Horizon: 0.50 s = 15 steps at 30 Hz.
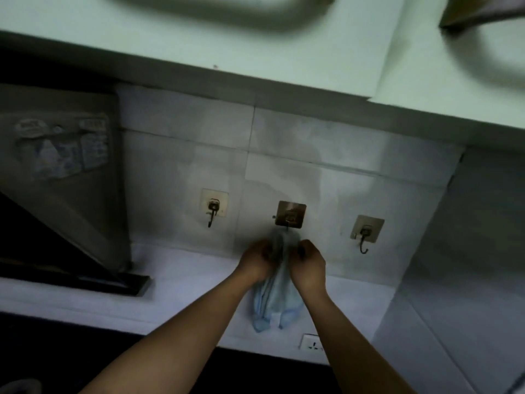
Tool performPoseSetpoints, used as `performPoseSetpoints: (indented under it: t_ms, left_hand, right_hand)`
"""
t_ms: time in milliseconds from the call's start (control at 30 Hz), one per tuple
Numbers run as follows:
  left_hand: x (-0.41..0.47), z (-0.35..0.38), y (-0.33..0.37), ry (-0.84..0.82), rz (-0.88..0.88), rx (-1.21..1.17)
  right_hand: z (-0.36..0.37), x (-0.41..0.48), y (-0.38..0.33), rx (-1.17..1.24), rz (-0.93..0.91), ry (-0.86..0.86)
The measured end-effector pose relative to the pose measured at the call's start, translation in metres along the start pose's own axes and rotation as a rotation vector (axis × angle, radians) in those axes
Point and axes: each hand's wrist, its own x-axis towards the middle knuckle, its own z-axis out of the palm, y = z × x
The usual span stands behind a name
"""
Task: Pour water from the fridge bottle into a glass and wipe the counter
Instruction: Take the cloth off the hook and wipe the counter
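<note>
A light blue cloth (274, 302) hangs down the tiled wall from the middle adhesive hook (290, 216). Both my hands are raised to its top, just under that hook. My left hand (257, 258) grips the cloth's upper left part. My right hand (308, 264) pinches its upper right part. The cloth's top is bunched between my fingers and partly hidden by them. No bottle, glass or counter is in view.
Two more wall hooks flank the middle one: a bare one at the left (213, 207) and another at the right (366, 230). A range hood (65, 172) juts out at the left. White wall cabinets (199, 52) hang above. A wall socket (311, 343) sits below the cloth.
</note>
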Motion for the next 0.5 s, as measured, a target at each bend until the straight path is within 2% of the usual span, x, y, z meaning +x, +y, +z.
performPoseSetpoints:
  t_ms: [100,267,400,500]
  left_hand:
    - [-0.002,-0.007,0.020,-0.002,0.026,-0.040]
    - [-0.035,-0.045,0.065,0.217,0.104,-0.206]
    - [-0.110,-0.061,0.065,0.087,0.266,-0.394]
    - [-0.166,-0.047,0.031,-0.038,0.231,-0.425]
  right_hand:
    - [-0.020,0.003,-0.027,0.093,-0.037,0.032]
    - [-0.071,-0.016,-0.067,0.278,-0.139,0.072]
    - [-0.093,-0.061,-0.059,0.535,-0.094,-0.024]
    - [-0.084,-0.101,-0.021,0.803,0.103,-0.143]
